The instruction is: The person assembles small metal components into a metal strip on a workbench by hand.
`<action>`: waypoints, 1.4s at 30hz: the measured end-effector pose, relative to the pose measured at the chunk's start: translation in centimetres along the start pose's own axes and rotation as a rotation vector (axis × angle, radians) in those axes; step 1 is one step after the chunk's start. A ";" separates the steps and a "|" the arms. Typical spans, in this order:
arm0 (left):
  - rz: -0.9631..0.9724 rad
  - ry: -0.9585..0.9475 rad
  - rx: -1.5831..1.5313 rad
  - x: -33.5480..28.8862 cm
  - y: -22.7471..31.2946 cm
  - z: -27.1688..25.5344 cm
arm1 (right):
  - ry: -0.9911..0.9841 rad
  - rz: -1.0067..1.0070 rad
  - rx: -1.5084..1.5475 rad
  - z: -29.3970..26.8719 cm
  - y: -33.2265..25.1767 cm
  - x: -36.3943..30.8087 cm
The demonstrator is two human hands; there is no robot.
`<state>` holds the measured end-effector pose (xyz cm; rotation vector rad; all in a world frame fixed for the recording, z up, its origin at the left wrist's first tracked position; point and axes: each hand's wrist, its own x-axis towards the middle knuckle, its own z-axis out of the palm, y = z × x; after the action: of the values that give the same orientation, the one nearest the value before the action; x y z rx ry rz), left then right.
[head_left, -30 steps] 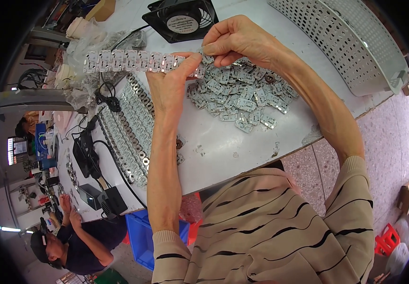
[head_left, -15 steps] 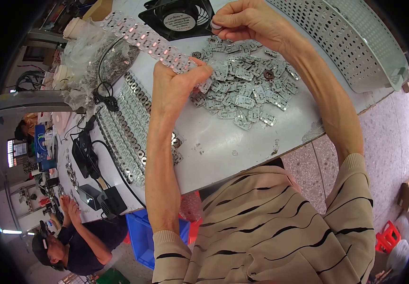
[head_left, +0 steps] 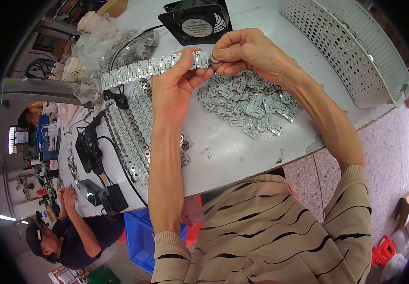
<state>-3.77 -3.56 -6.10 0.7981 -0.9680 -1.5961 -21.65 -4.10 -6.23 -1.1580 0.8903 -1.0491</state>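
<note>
My left hand (head_left: 173, 87) is closed on a strip of small silvery metal plates (head_left: 140, 70) joined side by side, with the thumb lying along its top. The strip stretches leftward from the hand, and its right end meets my right hand (head_left: 247, 54). Between the right thumb and fingers is a small round disc (head_left: 214, 58), pale on its face; I cannot tell whether it touches the strip. Just below both hands lies a heap of loose metal plates (head_left: 254, 110) on the white table (head_left: 223, 161).
A black fan (head_left: 197, 26) stands beyond my hands. To the right is a grey perforated basket (head_left: 342, 52). Left of my forearm lie rows of joined plates (head_left: 131, 128), black cables and a power adapter (head_left: 113, 199). A co-worker (head_left: 81, 236) works at the lower left.
The strip has swung from a steep slant to nearly level and now shows its other face or angle. My right hand, earlier apart near the fan, is now at the strip's right end.
</note>
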 end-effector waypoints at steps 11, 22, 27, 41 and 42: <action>0.034 0.017 0.039 -0.1 -0.5 0.2 | -0.011 -0.038 0.020 0.4 0.4 -0.2; 0.065 0.049 0.048 -0.3 -1.1 0.3 | 0.041 -0.116 0.006 1.0 0.8 -0.3; 0.055 0.057 0.042 -0.4 -1.3 0.6 | 0.047 -0.101 -0.012 0.8 0.8 -0.1; 0.090 0.016 0.105 -0.3 -0.6 -0.3 | -0.014 -0.064 -0.017 0.3 0.8 0.2; 0.041 -0.007 0.053 -0.3 -0.7 -0.6 | -0.032 -0.057 0.012 0.1 0.9 0.3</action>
<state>-3.51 -3.31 -7.00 0.8048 -1.0286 -1.5444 -21.32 -4.28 -7.05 -1.1928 0.8286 -1.0776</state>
